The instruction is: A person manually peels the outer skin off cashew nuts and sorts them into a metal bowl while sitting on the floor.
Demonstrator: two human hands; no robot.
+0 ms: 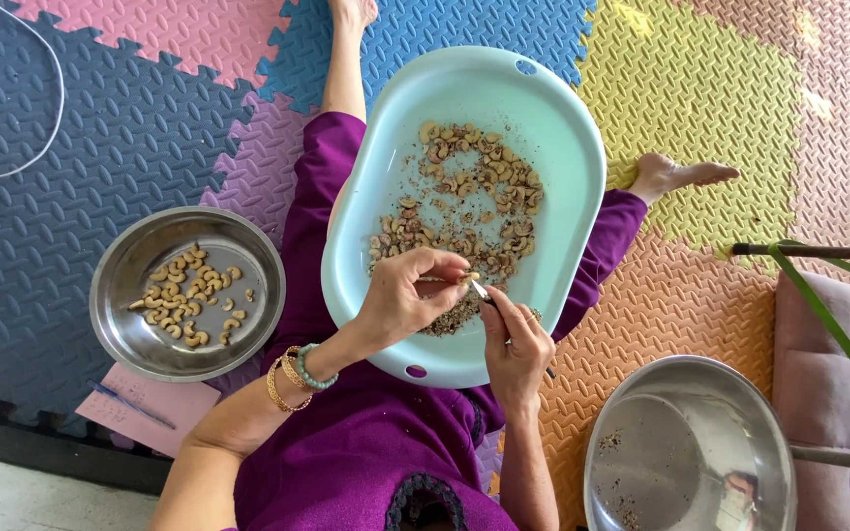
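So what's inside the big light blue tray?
The light blue tray holds cashew nuts with brown skin bits. The left hand and right hand cover some near the front.

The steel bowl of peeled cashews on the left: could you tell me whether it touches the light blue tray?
Apart. The head view shows purple cloth between the steel bowl and the light blue tray.

Foam puzzle mat point(100, 138) lying under everything, tiles in navy, pink, blue, yellow, orange. Steel bowl point(125, 285) w/ peeled nuts sitting at 9 o'clock. Empty steel bowl point(730, 393) w/ few crumbs sitting at 5 o'clock. White cable point(49, 108) curving at 10 o'clock. Pink paper point(154, 398) w/ blue pen point(130, 403) lying at 7 o'clock. Mauve cushion point(828, 383) showing at 4 o'clock, green rod point(828, 324) crossing it.
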